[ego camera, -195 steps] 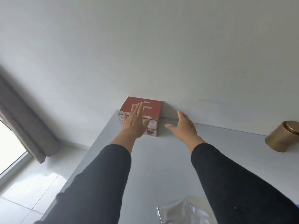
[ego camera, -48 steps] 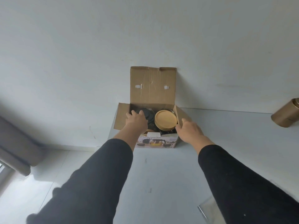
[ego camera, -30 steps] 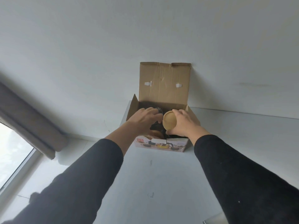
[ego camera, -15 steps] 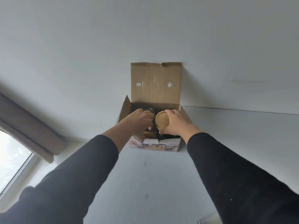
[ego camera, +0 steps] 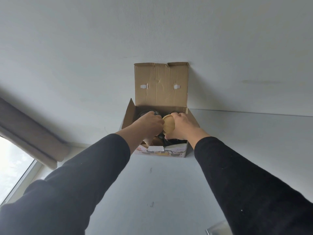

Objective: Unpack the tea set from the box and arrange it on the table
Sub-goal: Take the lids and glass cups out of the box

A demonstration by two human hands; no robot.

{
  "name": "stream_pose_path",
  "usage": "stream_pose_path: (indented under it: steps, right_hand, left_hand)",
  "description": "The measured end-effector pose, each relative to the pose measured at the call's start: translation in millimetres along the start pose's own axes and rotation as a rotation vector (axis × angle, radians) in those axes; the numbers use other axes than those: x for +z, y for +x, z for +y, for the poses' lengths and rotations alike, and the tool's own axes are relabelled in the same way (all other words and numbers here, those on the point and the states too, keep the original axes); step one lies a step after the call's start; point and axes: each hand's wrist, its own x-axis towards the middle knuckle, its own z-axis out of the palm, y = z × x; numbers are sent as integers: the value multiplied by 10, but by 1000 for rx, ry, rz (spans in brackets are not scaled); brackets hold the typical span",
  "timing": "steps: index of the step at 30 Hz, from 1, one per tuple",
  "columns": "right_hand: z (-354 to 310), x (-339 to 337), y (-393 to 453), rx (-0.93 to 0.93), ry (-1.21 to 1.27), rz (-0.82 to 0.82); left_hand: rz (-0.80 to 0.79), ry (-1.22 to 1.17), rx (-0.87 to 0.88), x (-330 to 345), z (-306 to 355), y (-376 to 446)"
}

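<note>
Wooden lid (ego camera: pixel 168 125) tilted on edge inside the box (ego camera: pixel 160 116), just above its front wall, pinched by right hand (ego camera: pixel 183 127). Left hand (ego camera: pixel 149 123) curled beside it, possibly gripping dark ware underneath; contact hidden.

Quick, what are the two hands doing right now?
Left hand: reaching into the box, fingers curled on something dark; what it is cannot be told.
Right hand: gripping the round wooden lid.

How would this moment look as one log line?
unpacking | box open | both hands inside | right hand grips round wooden lid | left hand beside
</note>
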Motion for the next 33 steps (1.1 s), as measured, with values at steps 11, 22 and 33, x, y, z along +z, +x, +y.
stream_pose_path:
  steps: [11, 22, 33]
  right_hand:
    - [9, -18, 2, -34, -42, 8]
    - [18, 35, -1, -38, -54, 15]
    - [41, -48, -109, -62, -13, 82]
  left_hand:
    - [-47, -133, -192, 186, 46, -13]
    - [-33, -128, -242, 160, 140, -36]
    - [27, -267, -221, 254, 93, -174]
